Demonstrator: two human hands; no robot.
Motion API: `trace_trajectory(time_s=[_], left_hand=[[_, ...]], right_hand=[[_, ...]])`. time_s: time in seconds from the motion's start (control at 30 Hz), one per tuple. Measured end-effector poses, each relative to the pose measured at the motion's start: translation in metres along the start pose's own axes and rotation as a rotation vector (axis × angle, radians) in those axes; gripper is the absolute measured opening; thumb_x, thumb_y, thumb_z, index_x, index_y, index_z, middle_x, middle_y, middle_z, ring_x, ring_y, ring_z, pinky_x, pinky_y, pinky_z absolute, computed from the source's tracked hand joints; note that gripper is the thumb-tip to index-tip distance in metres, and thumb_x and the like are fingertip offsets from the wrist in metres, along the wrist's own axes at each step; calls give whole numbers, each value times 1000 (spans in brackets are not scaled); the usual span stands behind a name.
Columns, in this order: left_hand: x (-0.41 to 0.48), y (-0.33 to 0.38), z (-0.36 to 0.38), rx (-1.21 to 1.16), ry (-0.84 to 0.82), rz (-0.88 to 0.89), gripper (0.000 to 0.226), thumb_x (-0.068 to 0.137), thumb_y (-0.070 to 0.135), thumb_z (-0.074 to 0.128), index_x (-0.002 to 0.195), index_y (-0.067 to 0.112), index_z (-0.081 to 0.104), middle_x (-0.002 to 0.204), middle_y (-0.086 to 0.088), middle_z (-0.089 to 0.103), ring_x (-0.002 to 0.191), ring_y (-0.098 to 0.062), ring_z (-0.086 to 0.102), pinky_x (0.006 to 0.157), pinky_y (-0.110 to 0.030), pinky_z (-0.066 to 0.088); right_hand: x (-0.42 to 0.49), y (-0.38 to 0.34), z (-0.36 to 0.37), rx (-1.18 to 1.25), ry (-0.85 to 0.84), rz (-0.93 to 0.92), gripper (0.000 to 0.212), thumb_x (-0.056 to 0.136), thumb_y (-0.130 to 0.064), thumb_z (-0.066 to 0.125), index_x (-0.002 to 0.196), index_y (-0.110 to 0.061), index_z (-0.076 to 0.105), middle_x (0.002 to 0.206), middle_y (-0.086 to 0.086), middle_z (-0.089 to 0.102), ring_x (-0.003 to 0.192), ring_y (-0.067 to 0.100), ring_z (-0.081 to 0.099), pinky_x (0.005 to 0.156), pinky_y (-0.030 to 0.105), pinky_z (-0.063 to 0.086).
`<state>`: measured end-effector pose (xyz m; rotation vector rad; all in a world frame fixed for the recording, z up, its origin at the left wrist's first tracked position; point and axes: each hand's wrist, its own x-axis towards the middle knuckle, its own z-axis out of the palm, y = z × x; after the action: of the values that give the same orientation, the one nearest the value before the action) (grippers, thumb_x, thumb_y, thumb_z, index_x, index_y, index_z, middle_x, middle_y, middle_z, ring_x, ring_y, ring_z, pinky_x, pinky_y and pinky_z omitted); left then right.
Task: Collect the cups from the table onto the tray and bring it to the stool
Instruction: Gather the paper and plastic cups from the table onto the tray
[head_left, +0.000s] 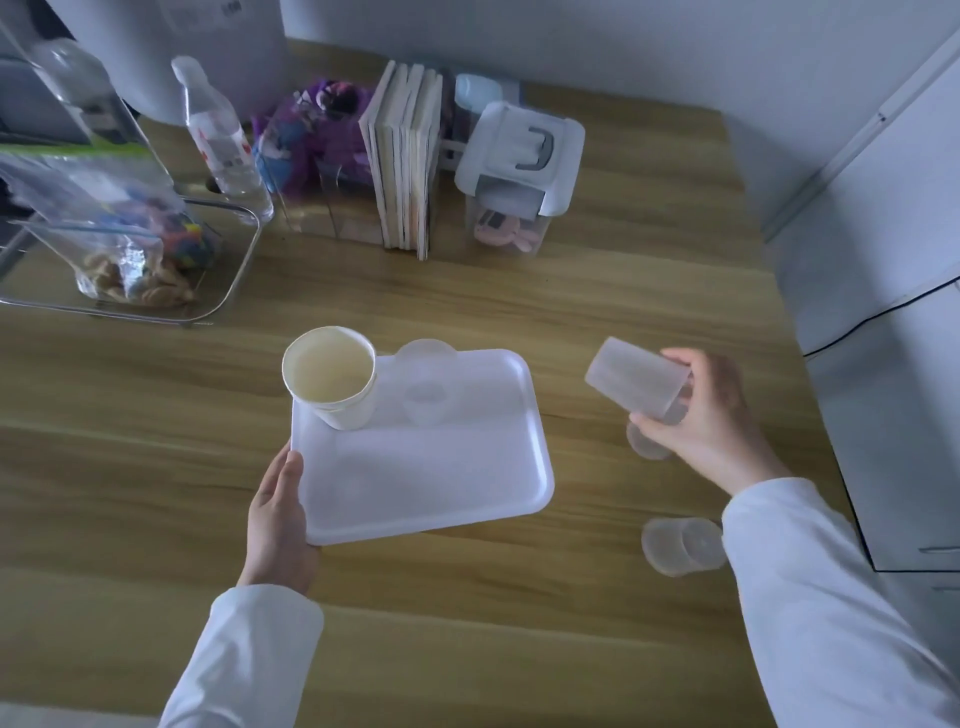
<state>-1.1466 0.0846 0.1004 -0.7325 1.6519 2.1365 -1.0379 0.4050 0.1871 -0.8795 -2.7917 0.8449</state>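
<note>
A white tray (441, 483) lies on the wooden table (130, 467). At its far left corner stands a white paper cup (332, 376), with a clear plastic cup (427, 379) upright beside it. My left hand (278, 519) grips the tray's near left edge. To the right of the tray, above the table, my right hand (711, 415) holds a translucent plastic cup (636, 376) tilted on its side. Another clear cup (680, 545) stands on the table near my right sleeve. The stool is out of view.
At the back stand a row of books (408, 161), a water bottle (223, 140), a purple bag (311, 135) and a white-lidded container (519, 171). A clear bin with bagged snacks (130, 249) sits at the left. White cabinets (883, 260) border the table's right edge.
</note>
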Motion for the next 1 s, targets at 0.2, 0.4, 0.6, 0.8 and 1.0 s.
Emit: trace_trajectory(time_s=[0.2,0.4,0.6,0.8,1.0], left_hand=[[-3,4,3,-14,-67,-14,19,97,26,45,104,33,62,103,3,68,87,-16,66,65,-31,56],[-10,2,2,-5,-103,-32,25,97,26,45,117,27,60,100,3,69,84,-15,67,59,-26,56],[-9,0,-5,4,-125,-61,24,97,26,46,116,29,60,107,2,69,93,-18,66,67,-31,52],[-6,0,-7,9,-133,-69,24,97,26,46,113,29,63,107,1,69,97,-21,65,74,-34,51],[-4,2,-5,19,-153,-77,24,96,27,46,114,29,62,109,-1,69,96,-22,66,70,-32,51]], right_hand=[[3,-76,-12,117,5,-264,81,65,-17,77,133,-18,34,115,0,34,109,17,45,99,40,43],[-1,-123,15,21,16,-508,82,65,-19,79,134,-12,35,117,9,50,110,23,48,98,24,34],[-7,-136,37,-147,-45,-599,88,65,-21,78,138,-10,30,119,12,52,109,29,45,97,20,25],[-8,-140,56,-82,-77,-591,89,64,-21,79,138,-6,30,119,13,52,110,20,40,98,22,28],[-8,-134,73,-3,-95,-503,86,66,-17,78,137,-6,31,121,15,49,117,30,45,100,17,23]])
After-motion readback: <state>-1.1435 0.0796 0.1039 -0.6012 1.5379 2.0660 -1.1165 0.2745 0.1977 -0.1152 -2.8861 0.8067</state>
